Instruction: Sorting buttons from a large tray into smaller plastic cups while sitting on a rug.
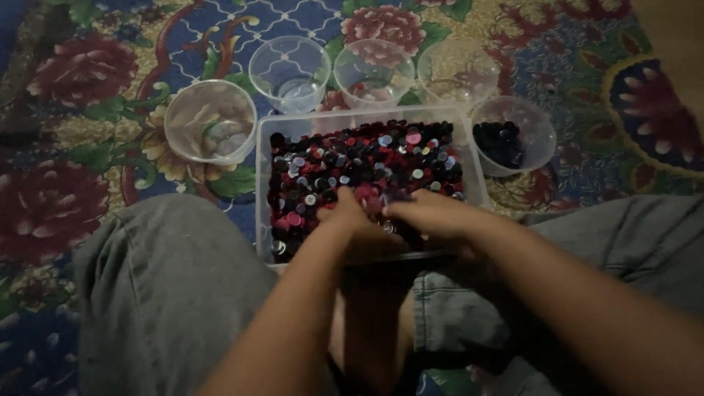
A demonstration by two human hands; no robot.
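1. The clear plastic tray (293, 128) sits on the flowered carpet (88, 110), between the person's knees, filled with mixed buttons (352, 158) (red, black, pink, white, blue).
2. The left hand (350, 216) rests in the buttons, fingers curled down; whether it grips any cannot be told.
3. The right hand (429, 215) lies beside it, touching the buttons, grip likewise unclear.
4. Five clear cups ring the tray; the rightmost cup (539, 121) holds dark buttons.
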